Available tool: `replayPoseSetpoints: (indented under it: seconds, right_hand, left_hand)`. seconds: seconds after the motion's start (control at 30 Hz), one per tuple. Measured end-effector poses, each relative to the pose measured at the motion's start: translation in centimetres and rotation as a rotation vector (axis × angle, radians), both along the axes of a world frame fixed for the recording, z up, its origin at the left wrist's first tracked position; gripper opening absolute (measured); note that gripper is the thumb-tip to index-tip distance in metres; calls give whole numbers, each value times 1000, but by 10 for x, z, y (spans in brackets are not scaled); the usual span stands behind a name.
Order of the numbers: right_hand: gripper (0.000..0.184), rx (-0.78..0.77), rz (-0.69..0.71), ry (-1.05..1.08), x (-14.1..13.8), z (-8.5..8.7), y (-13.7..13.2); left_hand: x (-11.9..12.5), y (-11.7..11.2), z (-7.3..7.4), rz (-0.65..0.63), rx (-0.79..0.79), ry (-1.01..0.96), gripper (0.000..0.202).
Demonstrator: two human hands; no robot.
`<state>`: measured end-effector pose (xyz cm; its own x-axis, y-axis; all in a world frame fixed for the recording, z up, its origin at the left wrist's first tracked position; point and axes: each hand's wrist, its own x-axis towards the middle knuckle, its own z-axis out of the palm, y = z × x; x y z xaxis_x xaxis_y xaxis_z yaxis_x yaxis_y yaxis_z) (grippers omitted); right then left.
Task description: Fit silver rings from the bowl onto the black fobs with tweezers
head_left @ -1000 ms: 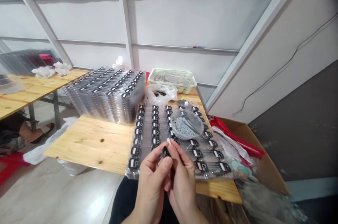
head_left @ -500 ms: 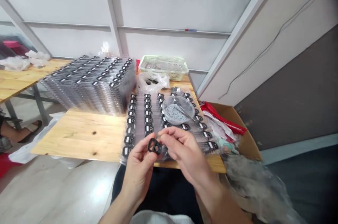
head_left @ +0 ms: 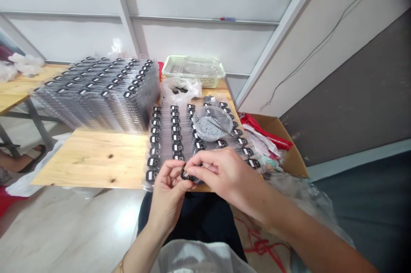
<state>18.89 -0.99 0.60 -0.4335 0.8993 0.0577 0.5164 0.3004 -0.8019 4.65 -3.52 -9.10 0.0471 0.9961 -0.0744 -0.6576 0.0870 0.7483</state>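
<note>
Over the near edge of the tray, my left hand [head_left: 170, 191] pinches a small black plastic piece [head_left: 183, 174] with a ring-shaped opening. My right hand [head_left: 224, 172] is closed above it, thumb and fingertips pressed together against the piece; whatever lies between them is hidden. Just beyond is a clear tray [head_left: 165, 136] holding rows of similar black pieces with white patches. On this tray stands a clear round bowl [head_left: 201, 129] of small pale parts, with a dark slim tool [head_left: 221, 127], perhaps tweezers, resting across it.
A tall stack of filled clear trays [head_left: 105, 114] stands at the left back of the wooden table [head_left: 93, 161]. Behind the bowl are a plastic bag [head_left: 192, 88] and a pale green basket [head_left: 210, 81]. To the right sits a cardboard box [head_left: 287, 138] with wrapping; red string [head_left: 261, 245] lies below.
My right hand has turned, its fingers moving over and onto the black piece, covering much of it. My left hand keeps its hold. The whole view has shifted slightly.
</note>
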Motion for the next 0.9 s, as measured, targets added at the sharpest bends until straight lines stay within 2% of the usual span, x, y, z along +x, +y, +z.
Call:
replayPoseSetpoints:
  seconds: [0.1, 0.23, 0.3, 0.37, 0.43, 0.57, 0.7, 0.77, 0.83, 0.9]
  right_hand:
    - [16, 177, -27, 65, -4, -8, -5]
    - [19, 468, -62, 167, -11, -27, -12]
    - [23, 519, -79, 169, -12, -34, -14]
    - [25, 500, -98, 202, -13, -39, -14]
    - [24, 378, -132, 306, -15, -41, -12]
    - [20, -115, -219, 552, -15, -38, -4]
    - [41, -426, -182, 691, -13, -35, 3]
    - [47, -550, -138, 753, -11, -35, 5]
    - [37, -682, -130, 863, -11, -35, 7]
    - [15, -821, -185, 1057, -10, -33, 12]
  left_hand:
    - [2, 0, 2, 21, 12, -21, 28]
    - [5, 0, 4, 62, 17, -54, 31]
    - [6, 0, 4, 66, 12, -58, 32]
    - [6, -1, 4, 60, 13, -60, 32]
    - [6, -1, 5, 58, 25, -64, 32]
    - [7, 0, 6, 87, 60, -61, 29]
    - [5, 0, 6, 107, 66, -19, 25]
    - [4, 0, 7, 104, 65, -9, 32]
    - [3, 1, 9, 93, 39, -27, 49]
    - [3, 2, 12, 88, -35, -57, 51]
